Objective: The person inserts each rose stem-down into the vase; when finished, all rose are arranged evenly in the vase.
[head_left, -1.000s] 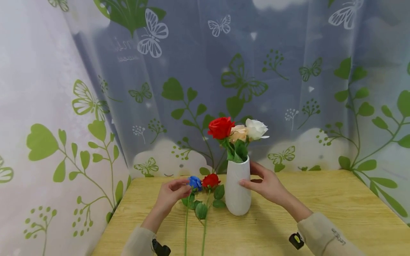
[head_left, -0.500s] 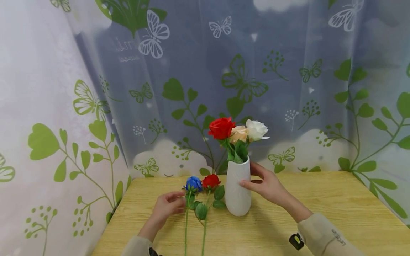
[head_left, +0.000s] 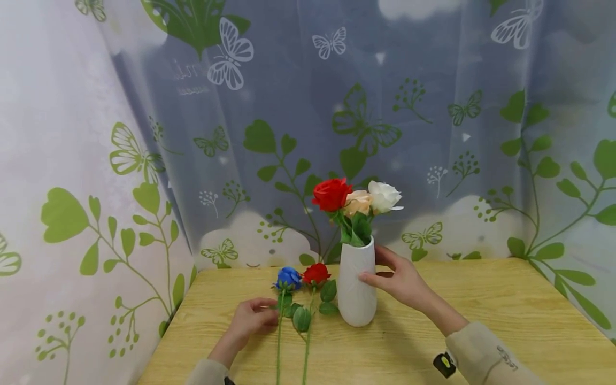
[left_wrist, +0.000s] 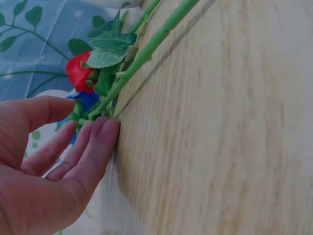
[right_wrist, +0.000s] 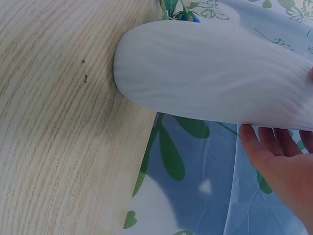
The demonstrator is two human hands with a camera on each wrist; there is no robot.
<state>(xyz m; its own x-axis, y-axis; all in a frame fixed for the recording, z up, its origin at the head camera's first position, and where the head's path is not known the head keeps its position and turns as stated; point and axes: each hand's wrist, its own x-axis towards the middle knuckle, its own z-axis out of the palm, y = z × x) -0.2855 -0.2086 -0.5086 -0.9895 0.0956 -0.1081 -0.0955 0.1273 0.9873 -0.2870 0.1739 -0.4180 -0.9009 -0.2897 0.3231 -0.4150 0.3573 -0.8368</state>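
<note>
A white vase (head_left: 357,291) stands upright on the table, holding a red rose (head_left: 332,193), a peach rose (head_left: 359,203) and a white rose (head_left: 384,197). My right hand (head_left: 405,280) grips its right side, thumb at the front and fingers behind. In the right wrist view the fingertips touch the vase (right_wrist: 205,73). Left of the vase lie a blue rose (head_left: 289,278) and another red rose (head_left: 316,274), stems toward me. My left hand (head_left: 251,322) is beside the blue rose's stem (left_wrist: 151,49), fingers loosely bent, thumb apart from them; whether the fingertips touch it I cannot tell.
The wooden table (head_left: 505,321) ends at a patterned curtain (head_left: 289,64) behind and at both sides. Green leaves (head_left: 301,319) of the lying roses spread between their stems and the vase.
My left hand has drawn back from the blue rose's head, down and left along its stem. The blue rose has shifted slightly left. My right hand stays on the vase.
</note>
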